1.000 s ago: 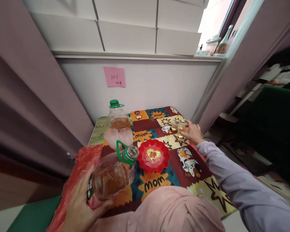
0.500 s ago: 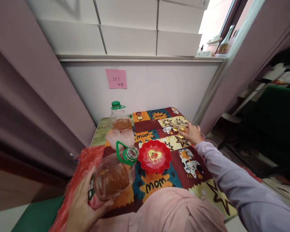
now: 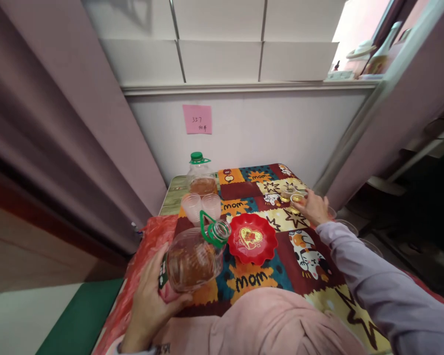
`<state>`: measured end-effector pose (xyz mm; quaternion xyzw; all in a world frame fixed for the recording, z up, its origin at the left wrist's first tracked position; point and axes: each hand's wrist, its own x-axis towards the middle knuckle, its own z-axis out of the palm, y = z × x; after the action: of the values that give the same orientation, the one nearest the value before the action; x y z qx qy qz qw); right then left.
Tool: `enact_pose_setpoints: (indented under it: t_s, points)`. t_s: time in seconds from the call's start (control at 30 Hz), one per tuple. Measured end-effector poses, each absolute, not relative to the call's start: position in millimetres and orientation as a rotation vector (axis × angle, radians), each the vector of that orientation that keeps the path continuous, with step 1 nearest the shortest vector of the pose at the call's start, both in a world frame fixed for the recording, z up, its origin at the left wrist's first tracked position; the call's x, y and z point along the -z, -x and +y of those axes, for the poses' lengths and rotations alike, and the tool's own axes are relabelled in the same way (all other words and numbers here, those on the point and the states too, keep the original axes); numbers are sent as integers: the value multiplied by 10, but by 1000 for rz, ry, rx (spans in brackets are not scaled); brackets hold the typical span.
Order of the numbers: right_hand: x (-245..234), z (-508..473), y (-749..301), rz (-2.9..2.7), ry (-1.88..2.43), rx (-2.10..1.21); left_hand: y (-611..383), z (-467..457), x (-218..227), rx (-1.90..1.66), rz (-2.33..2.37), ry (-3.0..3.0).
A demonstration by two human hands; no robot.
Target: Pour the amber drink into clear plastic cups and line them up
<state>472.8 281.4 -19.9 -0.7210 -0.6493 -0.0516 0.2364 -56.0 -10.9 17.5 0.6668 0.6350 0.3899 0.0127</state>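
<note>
My left hand [image 3: 150, 301] grips a clear plastic jug [image 3: 192, 256] of amber liquid, tilted with its uncapped mouth and green handle ring toward a red heart-patterned plate [image 3: 252, 238]. My right hand [image 3: 314, 208] reaches across the table and its fingers close round a small glass cup [image 3: 296, 199] of amber liquid; a second small cup [image 3: 285, 192] stands just beside it. Two empty translucent plastic cups [image 3: 202, 205] stand behind the jug's mouth.
A second jug [image 3: 201, 176] with a green cap stands at the back left of the table, which has a colourful patchwork cloth [image 3: 262, 276]. A red plastic bag [image 3: 140, 266] lies at the left edge. Curtains flank both sides, with a pink note [image 3: 197, 119] on the wall.
The view has swung left, so everything sits further right in frame. Both hands keep their holds; the jug stays tilted and the right hand remains at the small cups.
</note>
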Motion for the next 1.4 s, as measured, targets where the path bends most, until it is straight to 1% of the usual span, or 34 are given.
enact_pose_setpoints:
  t_s: [0.13,0.23,0.43,0.53,0.63,0.73,0.9,1.17,1.4]
  points:
    - [121,2754,-4673,-1756,1949,175,542,-149,-180,-1225,1985,-2113]
    - [-116,2690,-4434,-1759,1760,168,535,-167,-172,-1240,1967,-2140]
    - [-749,2346,-3314,-2002,1116,-205,497,-194,-151,-1255,1997,-2163]
    - [-923,2163,-2694,-2127,930,-346,466,-210,-146,-1260,1992,-2176]
    - [-1028,2089,-2198,-2288,829,-348,451,-228,-130,-1249,1993,-2172]
    - [-1142,2105,-1829,-2489,793,-253,458,-244,-107,-1269,1986,-2187]
    - [-1307,2175,-1434,-2780,853,-63,488,-284,-100,-1311,1956,-2210]
    - [-1342,2174,-1269,-2900,894,18,468,-331,-114,-1333,1958,-2192]
    - [-1256,2178,-1241,-2873,944,28,442,-326,-118,-1326,1933,-2199]
